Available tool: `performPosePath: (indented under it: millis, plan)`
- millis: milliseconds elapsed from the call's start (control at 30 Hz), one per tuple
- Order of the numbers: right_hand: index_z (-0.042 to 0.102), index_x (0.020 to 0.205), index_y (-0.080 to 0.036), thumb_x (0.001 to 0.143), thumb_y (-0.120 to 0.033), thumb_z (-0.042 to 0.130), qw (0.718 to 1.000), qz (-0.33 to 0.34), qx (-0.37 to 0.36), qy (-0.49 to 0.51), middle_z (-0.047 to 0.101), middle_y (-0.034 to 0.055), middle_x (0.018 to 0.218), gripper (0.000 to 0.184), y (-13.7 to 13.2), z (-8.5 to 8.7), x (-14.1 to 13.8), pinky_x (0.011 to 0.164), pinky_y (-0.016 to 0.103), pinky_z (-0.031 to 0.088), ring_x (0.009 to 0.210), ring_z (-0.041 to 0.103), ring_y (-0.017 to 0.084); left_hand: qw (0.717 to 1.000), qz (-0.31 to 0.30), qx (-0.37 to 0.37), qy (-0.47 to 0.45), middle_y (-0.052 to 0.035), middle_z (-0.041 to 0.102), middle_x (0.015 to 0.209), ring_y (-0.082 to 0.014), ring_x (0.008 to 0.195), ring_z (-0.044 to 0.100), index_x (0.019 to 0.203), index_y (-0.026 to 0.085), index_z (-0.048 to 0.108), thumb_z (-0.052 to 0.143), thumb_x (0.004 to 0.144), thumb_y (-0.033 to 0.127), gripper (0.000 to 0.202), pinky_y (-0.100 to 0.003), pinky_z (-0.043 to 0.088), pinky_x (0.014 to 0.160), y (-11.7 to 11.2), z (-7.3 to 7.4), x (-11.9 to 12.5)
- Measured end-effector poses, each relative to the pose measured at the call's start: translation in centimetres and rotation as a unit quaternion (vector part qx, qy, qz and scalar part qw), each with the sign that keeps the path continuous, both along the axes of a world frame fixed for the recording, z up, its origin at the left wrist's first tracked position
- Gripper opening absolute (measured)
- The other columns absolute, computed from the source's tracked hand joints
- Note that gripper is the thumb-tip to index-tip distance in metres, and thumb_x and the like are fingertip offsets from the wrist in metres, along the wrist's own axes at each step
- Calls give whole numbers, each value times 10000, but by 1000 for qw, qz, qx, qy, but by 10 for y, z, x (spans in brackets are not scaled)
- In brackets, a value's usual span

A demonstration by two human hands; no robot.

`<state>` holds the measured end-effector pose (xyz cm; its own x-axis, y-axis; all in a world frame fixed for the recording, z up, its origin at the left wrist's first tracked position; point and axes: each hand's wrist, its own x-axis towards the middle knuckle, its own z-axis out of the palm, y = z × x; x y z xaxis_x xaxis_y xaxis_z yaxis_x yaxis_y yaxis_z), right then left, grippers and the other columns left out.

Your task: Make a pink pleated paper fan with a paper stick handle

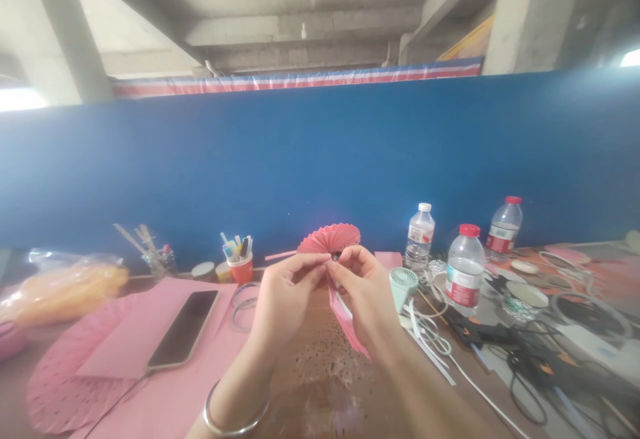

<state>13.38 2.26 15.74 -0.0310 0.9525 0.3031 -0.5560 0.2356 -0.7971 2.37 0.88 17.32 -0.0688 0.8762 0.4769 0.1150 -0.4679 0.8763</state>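
Observation:
My left hand [293, 292] and my right hand [360, 289] meet above the middle of the table, thumbs and forefingers pinched together on a strip of folded pink paper [345, 319]. The strip's lower end hangs down beneath my right palm. Just behind my fingertips stands a pleated pink paper fan [330, 237]; whether it joins the held strip cannot be made out. A thin pink stick-like piece [280, 255] juts out to the left of the fan. A silver bangle [235, 425] circles my left wrist.
A phone [184, 329] lies on pink paper sheets [150, 305] at left, near a spotted pink fan piece [75, 372]. An orange cup of pens [241, 268] stands behind. Bottles [465, 269], a small green fan [403, 285] and tangled cables [530, 365] crowd the right. Dark specks dot the wooden tabletop [305, 385].

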Motion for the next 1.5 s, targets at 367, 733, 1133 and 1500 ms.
performPosePath:
  millis: [367, 733, 1133, 1500]
  plan:
    - [540, 720, -169, 682, -232, 636, 997, -25, -5, -71, 578, -17, 640, 121, -2, 4, 0, 494, 205, 366, 549, 507, 88, 988, 91, 61, 106, -7, 692, 829, -151, 760, 645, 831, 211, 682, 581, 759, 242, 129, -257, 527, 720, 0, 0, -7]
    - [574, 641, -155, 646, -238, 642, 983, 79, -53, -159, 577, -15, 602, 107, 10, 2, 9, 483, 208, 271, 554, 526, 95, 936, 209, 174, 222, -4, 677, 804, -147, 718, 630, 818, 224, 658, 537, 761, 210, 135, -256, 507, 695, 6, -14, -7]
    - [613, 552, -168, 707, -401, 590, 942, 15, 5, -337, 564, 0, 534, 280, 11, -2, 7, 527, 257, 303, 530, 475, 126, 916, 270, 252, 156, -3, 679, 768, -126, 667, 618, 788, 200, 663, 574, 720, 143, 126, -234, 514, 628, 0, -6, -12]
    - [599, 610, -162, 718, -374, 604, 977, 65, 30, -203, 640, 32, 626, 239, 6, -17, -17, 608, 273, 391, 596, 559, 142, 952, 251, 173, -36, -22, 653, 722, -142, 659, 643, 783, 147, 629, 627, 699, 221, 112, -246, 564, 607, 4, 8, -18]
